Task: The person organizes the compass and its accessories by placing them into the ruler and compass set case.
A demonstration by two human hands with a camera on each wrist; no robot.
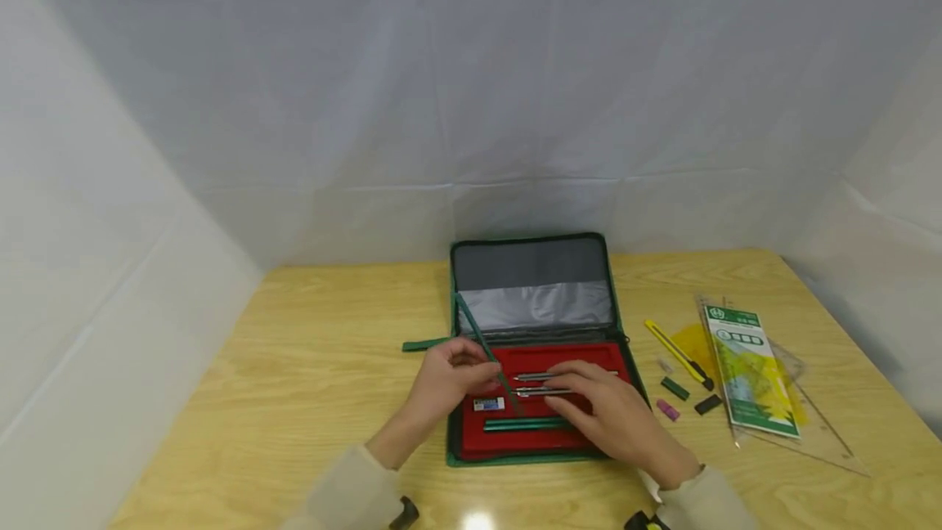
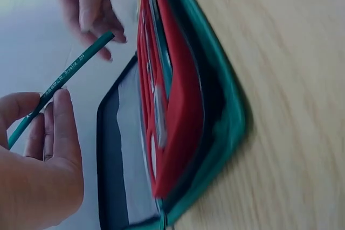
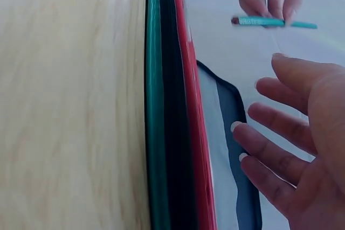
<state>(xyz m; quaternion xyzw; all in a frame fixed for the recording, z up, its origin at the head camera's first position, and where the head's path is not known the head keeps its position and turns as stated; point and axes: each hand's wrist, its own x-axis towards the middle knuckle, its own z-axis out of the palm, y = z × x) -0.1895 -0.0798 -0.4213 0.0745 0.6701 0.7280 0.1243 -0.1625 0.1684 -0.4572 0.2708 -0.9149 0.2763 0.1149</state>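
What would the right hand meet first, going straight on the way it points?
The right hand would probably meet the pencil that the left hand holds aslant ahead of it in the head view; depth is unclear, so it might pass above or below.

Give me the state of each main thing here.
Case: open, lid raised.
Held green pencil: raised, tilted.
Left hand: pinching that pencil.
Right hand: fingers spread, holding nothing.
White-and-blue block: lying in the red tray.
Yellow cutter: lying flat, blade unclear.
Packet: lying on set squares.
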